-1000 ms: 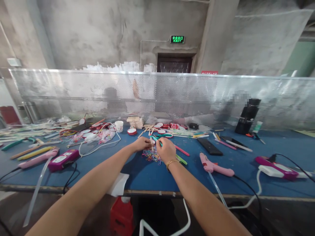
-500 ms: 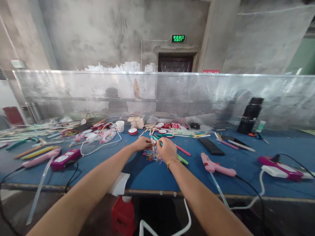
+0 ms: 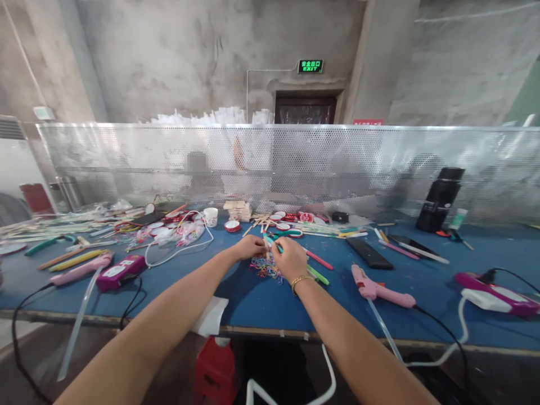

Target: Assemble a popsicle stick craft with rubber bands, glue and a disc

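our left hand (image 3: 250, 246) and right hand (image 3: 289, 257) pinch a teal stick (image 3: 270, 243) between them, rubber bands (image 3: 265, 268) just below.

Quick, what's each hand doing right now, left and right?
Left hand: closed, pinching small sticks above the rubber bands.
Right hand: closed on the same sticks.

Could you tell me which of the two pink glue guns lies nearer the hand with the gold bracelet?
The pink glue gun right of the right hand; the other glue gun lies far left.
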`<state>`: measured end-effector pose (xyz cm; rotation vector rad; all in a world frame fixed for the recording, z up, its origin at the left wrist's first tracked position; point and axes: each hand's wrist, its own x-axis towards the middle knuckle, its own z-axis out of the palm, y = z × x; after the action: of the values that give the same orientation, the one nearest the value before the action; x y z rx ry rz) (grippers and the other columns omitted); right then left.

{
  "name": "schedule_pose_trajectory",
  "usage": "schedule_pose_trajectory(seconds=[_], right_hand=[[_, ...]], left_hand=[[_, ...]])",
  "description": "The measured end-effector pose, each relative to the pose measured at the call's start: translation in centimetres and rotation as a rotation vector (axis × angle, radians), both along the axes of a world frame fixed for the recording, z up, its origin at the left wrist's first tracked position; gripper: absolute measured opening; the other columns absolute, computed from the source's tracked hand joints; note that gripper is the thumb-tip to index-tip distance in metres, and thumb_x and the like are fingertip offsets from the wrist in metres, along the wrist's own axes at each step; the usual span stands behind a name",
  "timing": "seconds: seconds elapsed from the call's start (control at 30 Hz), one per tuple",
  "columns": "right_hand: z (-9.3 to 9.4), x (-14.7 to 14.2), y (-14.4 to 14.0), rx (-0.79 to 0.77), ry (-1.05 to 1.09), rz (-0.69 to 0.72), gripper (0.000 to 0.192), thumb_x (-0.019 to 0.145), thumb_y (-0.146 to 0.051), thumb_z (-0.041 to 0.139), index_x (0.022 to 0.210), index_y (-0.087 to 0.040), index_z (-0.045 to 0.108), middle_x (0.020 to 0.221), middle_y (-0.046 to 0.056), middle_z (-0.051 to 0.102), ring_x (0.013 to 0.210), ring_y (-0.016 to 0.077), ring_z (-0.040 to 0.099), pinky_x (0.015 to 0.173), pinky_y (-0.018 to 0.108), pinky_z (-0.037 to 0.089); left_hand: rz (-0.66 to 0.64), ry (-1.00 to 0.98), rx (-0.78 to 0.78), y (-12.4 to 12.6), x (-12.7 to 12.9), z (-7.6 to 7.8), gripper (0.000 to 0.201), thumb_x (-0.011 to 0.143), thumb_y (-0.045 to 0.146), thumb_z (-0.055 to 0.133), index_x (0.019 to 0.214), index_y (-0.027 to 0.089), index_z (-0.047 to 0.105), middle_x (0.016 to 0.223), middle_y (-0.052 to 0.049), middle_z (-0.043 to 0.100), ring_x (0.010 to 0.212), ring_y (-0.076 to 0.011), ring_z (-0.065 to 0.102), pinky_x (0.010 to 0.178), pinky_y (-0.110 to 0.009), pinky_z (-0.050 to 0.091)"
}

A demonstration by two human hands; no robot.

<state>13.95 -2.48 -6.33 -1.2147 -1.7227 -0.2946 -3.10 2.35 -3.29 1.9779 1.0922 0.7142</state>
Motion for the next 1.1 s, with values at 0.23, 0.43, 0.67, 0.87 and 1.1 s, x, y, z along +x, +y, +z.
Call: schedule_pose_trajectory(seconds=[0.23,0.43,0.67,0.87,1.1], right_hand=[[0.24,0.05,-0.26,-0.010,0.018,-0.005,0.020,0.090,-0.026,0.052,0.073,-0.018,0.060,0.074,0.004,0.064,0.072,0.0157,0.055,0.068,0.026,0.031],[0.12,0.01,-0.20,-0.028,0.002,-0.019,0.019,0.089,-0.026,0.055,0.074,-0.018,0.061,0.075,0.003,0.065,0.072,0.0156,0.056,0.068,0.027,0.031],[0.24,-0.12,-0.20,-0.021,-0.019,-0.016,0.019,0.090,-0.026,0.053,0.074,-0.019,0.060,0.076,0.003,0.066,0.072,0.0155,0.056,0.068,0.026,0.031],[0.33,-0.11,-0.32,-0.013,0.008,-0.035,0.020,0.091,-0.026,0.053,0.073,-0.018,0.060,0.075,0.004,0.065,0.072,0.0156,0.056,0.068,0.026,0.031],[0.37,-0.10,-0.27,-0.022,0.010,-0.037,0.020,0.090,-0.027,0.054,0.073,-0.018,0.060,0.075,0.005,0.066,0.071,0.0158,0.055,0.068,0.027,0.030]], left_hand=[[0.004,0.001,-0.013,-0.15,0.03,0.17,0.032,0.064,0.044,0.072,0.058,0.015,0.062,0.054,0.002,0.056,0.052,-0.0097,0.048,0.053,-0.023,0.038],[-0.012,0.012,0.017,-0.09,0.01,0.14,0.032,0.065,0.044,0.070,0.058,0.014,0.062,0.053,0.002,0.056,0.051,-0.0099,0.046,0.052,-0.023,0.037],[-0.015,0.030,0.025,-0.01,-0.04,0.25,0.035,0.066,0.047,0.069,0.056,0.015,0.059,0.051,0.002,0.054,0.051,-0.0098,0.045,0.052,-0.024,0.035],[-0.025,0.027,0.037,0.32,-0.09,-0.03,0.033,0.066,0.046,0.068,0.059,0.015,0.062,0.053,0.001,0.055,0.049,-0.0096,0.043,0.052,-0.024,0.034],[-0.033,0.028,0.039,0.22,-0.06,0.02,0.033,0.067,0.045,0.068,0.057,0.015,0.060,0.051,0.002,0.053,0.049,-0.0096,0.043,0.052,-0.024,0.033]])
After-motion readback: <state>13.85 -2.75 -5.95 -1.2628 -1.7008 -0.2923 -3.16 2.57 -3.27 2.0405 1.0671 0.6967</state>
